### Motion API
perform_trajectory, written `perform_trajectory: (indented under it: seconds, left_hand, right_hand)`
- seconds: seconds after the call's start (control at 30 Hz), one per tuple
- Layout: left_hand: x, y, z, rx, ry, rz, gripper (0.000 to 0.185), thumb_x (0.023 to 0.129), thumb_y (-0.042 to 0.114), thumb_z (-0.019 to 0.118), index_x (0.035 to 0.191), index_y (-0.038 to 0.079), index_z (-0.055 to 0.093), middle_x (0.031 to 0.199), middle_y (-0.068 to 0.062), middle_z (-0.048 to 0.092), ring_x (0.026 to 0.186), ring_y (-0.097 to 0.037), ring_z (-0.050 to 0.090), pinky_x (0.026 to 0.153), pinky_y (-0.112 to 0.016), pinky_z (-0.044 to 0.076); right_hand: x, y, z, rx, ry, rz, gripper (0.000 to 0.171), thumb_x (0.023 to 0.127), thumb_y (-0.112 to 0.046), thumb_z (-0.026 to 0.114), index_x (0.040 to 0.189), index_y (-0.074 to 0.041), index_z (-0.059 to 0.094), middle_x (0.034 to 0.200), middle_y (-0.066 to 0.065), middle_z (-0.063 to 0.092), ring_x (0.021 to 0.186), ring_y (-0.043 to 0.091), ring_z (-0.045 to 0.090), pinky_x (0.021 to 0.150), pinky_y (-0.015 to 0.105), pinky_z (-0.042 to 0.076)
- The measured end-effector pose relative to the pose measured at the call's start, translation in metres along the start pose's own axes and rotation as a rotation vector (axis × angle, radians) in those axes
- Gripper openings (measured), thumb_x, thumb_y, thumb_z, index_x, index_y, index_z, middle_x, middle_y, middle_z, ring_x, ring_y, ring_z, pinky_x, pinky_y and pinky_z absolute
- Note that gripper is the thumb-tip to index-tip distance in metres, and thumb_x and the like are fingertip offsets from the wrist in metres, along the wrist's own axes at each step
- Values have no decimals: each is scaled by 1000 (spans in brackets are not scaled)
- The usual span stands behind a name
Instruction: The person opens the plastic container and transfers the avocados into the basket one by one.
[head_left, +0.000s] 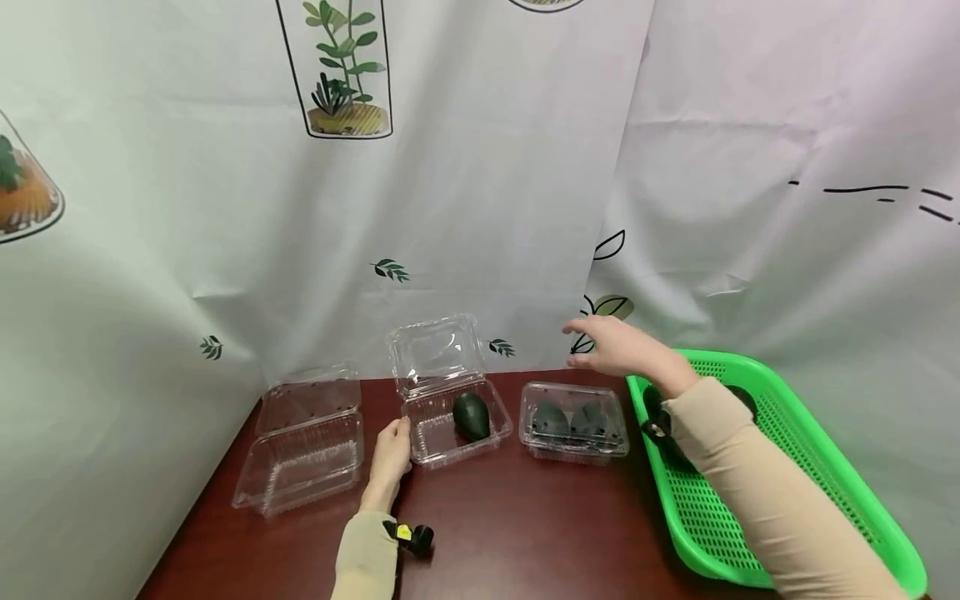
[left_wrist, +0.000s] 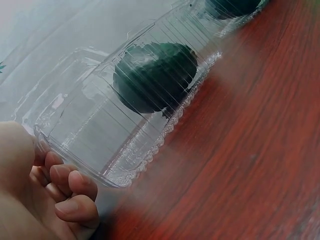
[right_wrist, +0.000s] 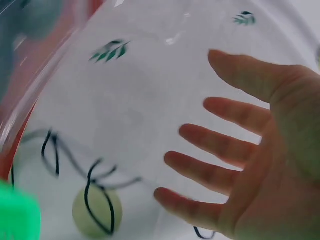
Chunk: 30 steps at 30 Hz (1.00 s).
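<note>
My left hand point(head_left: 392, 450) point(left_wrist: 65, 187) holds the near left corner of an open clear clamshell box point(head_left: 450, 433) point(left_wrist: 95, 125), fingers curled against its rim. One dark green avocado point(head_left: 471, 415) point(left_wrist: 155, 75) lies inside that box. My right hand point(head_left: 603, 343) point(right_wrist: 235, 145) hovers in the air with fingers spread and holds nothing. It is above and just behind a closed clear box point(head_left: 573, 421) with two avocados inside.
An empty open clamshell box point(head_left: 307, 450) stands at the left of the red-brown table point(head_left: 525, 533). A green perforated tray point(head_left: 825, 475) at the right holds dark avocados point(head_left: 742, 398), partly hidden by my right forearm. A printed curtain point(head_left: 480, 208) hangs close behind.
</note>
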<state>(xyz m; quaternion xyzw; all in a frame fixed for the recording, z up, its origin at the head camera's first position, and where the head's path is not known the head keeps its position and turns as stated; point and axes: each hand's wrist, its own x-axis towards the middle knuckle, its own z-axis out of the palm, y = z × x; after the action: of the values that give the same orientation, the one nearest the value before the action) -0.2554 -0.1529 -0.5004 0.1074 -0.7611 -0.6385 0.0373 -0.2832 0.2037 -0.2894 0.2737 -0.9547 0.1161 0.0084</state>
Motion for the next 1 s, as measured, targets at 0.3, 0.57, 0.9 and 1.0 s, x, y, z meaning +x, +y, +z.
perform_trajectory:
  seconds: [0.3,0.57,0.9,1.0]
  left_hand:
    - [0,-5,-2,-10,10,-33,38,106,30,36,90,-1,51,70,-4,43,63,-15,43,54,-30,41]
    - [-2,-10,-3,-29,14,-29,39,106,29,36,98,-4,54,77,-9,50,65,-15,46,55,-31,42]
    - [-2,-4,2,-13,-19,-15,38,106,30,36,80,3,44,63,-3,42,57,-16,42,50,-28,37]
    - [0,0,0,-6,-5,4,37,106,28,37,79,3,45,63,-3,42,56,-15,42,49,-27,37]
  right_hand:
    - [37,-32,39,152,50,-67,45,92,-24,68,131,-4,56,129,13,59,115,32,56,95,46,46]
    - [68,-65,93,382,81,4,42,88,-19,73,126,-9,59,115,12,62,102,26,59,86,39,49]
    - [84,-96,149,451,89,172,48,83,-21,79,123,-7,55,113,17,47,92,25,50,79,40,45]
    - [88,-106,160,379,91,211,57,81,-22,80,127,-7,52,116,17,42,100,29,48,82,42,46]
